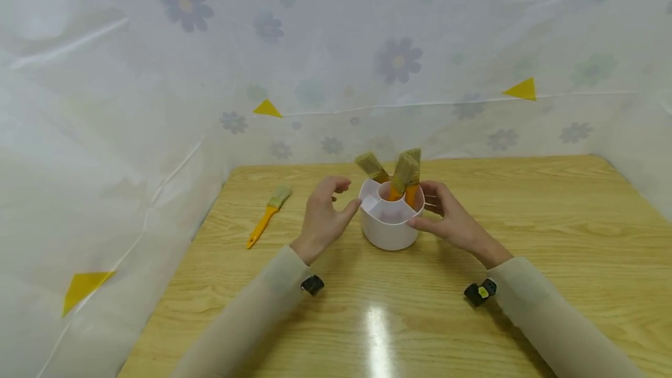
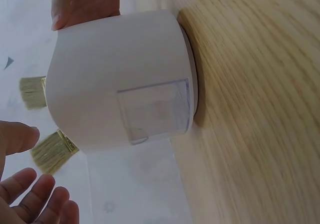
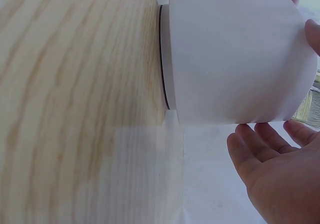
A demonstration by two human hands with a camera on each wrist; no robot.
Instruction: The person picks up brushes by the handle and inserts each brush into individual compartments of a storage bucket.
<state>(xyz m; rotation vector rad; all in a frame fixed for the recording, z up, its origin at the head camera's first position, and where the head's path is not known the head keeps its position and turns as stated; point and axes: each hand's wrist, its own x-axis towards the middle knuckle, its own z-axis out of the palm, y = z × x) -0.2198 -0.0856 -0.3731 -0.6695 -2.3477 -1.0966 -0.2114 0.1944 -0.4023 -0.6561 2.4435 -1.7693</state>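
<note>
A white round desk organizer with divided compartments stands upright on the table. Three paintbrushes sit in it bristles up, one leaning left and two together at the right. My right hand holds the organizer's right side, thumb at the near rim and fingers round the far side. At the left rim, my left hand hovers with thumb and fingers spread, holding nothing; a small gap shows in the left wrist view. A clear rectangular panel is on the organizer's wall. Another paintbrush with an orange handle lies left of my left hand.
The wood-grain table runs back to a flower-patterned plastic sheet. A similar sheet hangs along the left side. Yellow triangular patches mark the sheets. Each wrist wears a small black device.
</note>
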